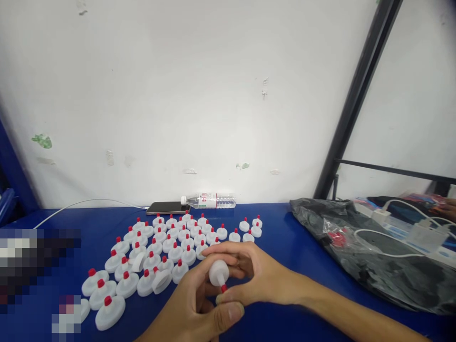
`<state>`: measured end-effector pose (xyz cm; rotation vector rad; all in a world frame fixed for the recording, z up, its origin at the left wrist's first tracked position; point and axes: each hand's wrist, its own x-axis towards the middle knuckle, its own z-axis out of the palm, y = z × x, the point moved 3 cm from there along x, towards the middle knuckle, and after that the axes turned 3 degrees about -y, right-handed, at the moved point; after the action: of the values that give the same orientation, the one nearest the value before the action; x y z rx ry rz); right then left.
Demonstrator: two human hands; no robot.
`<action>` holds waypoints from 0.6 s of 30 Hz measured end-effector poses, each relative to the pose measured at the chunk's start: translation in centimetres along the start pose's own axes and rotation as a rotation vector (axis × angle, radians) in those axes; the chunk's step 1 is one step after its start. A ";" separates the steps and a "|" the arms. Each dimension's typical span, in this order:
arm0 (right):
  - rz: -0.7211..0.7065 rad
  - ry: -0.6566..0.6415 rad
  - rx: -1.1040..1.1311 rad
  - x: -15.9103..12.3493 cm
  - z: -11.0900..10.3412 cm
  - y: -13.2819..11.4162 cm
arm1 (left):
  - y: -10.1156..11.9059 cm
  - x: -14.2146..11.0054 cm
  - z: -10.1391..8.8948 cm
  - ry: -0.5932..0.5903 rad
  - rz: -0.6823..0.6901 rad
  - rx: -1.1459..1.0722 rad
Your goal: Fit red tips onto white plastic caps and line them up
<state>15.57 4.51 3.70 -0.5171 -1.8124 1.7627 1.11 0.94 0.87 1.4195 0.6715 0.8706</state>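
Both hands meet low in the middle of the head view over a blue table (285,237). My right hand (256,275) pinches a white cap (218,273) with a small red tip pointing down. My left hand (192,308) closes round the same cap from below, thumb near the red tip. Just behind and left of my hands, several finished white caps with red tips (167,242) stand in rows on the table.
A phone (166,207) and a lying water bottle (208,201) rest against the white wall. A white cable (78,205) runs left. A black plastic bag (377,256) with chargers and cords lies at right. A dark slanted post (356,99) rises behind it.
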 end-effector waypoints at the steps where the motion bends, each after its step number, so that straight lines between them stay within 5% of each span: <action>1: 0.002 0.003 0.018 0.1 -0.1 0.1 | 0.0 0.1 0.0 -0.008 0.014 -0.011; 18: 0.056 0.038 0.177 0.4 0.3 1.0 | -0.2 -0.2 -0.2 -0.020 -0.010 -0.057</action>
<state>14.98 4.58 2.73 -0.5309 -1.6113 1.9159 0.87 0.93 0.61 1.3711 0.6342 0.8603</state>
